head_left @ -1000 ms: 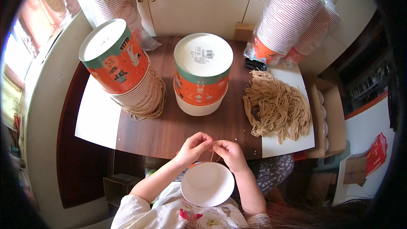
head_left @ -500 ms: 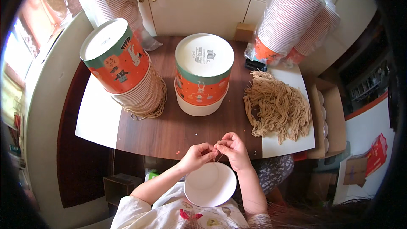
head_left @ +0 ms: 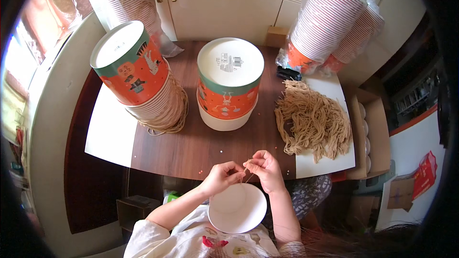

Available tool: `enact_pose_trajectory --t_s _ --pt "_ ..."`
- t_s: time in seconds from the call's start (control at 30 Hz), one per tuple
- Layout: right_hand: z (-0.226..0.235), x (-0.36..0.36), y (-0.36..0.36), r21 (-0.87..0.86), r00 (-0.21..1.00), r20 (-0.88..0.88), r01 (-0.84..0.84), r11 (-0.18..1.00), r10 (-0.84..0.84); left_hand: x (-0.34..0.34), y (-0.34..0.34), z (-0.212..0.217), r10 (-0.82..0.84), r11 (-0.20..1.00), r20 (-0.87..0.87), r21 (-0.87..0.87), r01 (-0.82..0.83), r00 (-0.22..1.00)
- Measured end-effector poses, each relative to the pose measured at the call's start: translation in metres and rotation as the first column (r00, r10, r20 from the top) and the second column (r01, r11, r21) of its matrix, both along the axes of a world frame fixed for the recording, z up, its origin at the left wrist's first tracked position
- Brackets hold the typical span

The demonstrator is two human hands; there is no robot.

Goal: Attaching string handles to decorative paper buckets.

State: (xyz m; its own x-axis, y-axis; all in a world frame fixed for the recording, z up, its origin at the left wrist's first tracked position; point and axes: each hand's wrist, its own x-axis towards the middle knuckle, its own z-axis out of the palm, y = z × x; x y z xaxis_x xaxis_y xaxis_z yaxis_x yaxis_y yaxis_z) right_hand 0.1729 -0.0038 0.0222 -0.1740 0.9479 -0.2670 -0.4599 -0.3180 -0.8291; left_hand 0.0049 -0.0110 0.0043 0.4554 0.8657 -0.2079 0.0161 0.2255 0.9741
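Note:
In my lap rests a white paper bucket (head_left: 237,210), its open mouth tilted up toward me. At its far rim, my left hand (head_left: 221,177) pinches a thin tan cord with thumb and forefinger. Close beside it, my right hand (head_left: 266,172) is closed on the same cord (head_left: 246,166), which runs between the fingertips and down to the rim. How the cord meets the bucket wall is too small to make out. Ahead on the table, an orange and green paper bucket (head_left: 228,105) stands upside down. To its right lies a loose pile of tan cords (head_left: 313,119).
A tall stack of upturned buckets (head_left: 129,62) with cord loops stands at the left. Plastic-wrapped stacks of buckets (head_left: 327,19) lean at the back right, with another wrapped stack (head_left: 131,0) at back left. A cardboard box (head_left: 380,138) sits beside the table (head_left: 191,155).
My right fingertips have shifted slightly to the right, drawing a little apart from the left ones, and more cord shows between them. The bucket in my lap stays put.

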Motion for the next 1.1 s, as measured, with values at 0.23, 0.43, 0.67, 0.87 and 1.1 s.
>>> enact_pose_trajectory --t_s 0.23,0.43,0.67,0.87,1.1 --pt "0.003 0.005 -0.007 0.069 0.953 0.3 -0.071 0.995 0.047 0.001 0.002 0.008 0.074 0.993 0.047 -0.1 -0.069 0.996" --pt "0.01 0.011 -0.008 0.135 0.77 0.637 -0.166 0.977 0.043 -0.003 0.003 0.006 0.049 0.997 0.019 -0.057 -0.048 0.999" --pt "0.027 0.012 -0.015 0.303 0.768 0.636 -0.164 0.939 -0.071 0.003 0.005 0.017 0.036 0.997 0.091 0.066 -0.042 0.995" --pt "0.036 0.012 -0.017 0.336 0.748 0.655 -0.166 0.927 -0.104 0.009 0.006 0.018 0.02 0.981 -0.037 0.192 -0.012 0.999" --pt "0.036 0.021 -0.016 0.386 0.746 0.653 -0.179 0.905 -0.131 0.013 0.006 0.025 0.021 0.973 -0.08 0.231 -0.002 0.997"
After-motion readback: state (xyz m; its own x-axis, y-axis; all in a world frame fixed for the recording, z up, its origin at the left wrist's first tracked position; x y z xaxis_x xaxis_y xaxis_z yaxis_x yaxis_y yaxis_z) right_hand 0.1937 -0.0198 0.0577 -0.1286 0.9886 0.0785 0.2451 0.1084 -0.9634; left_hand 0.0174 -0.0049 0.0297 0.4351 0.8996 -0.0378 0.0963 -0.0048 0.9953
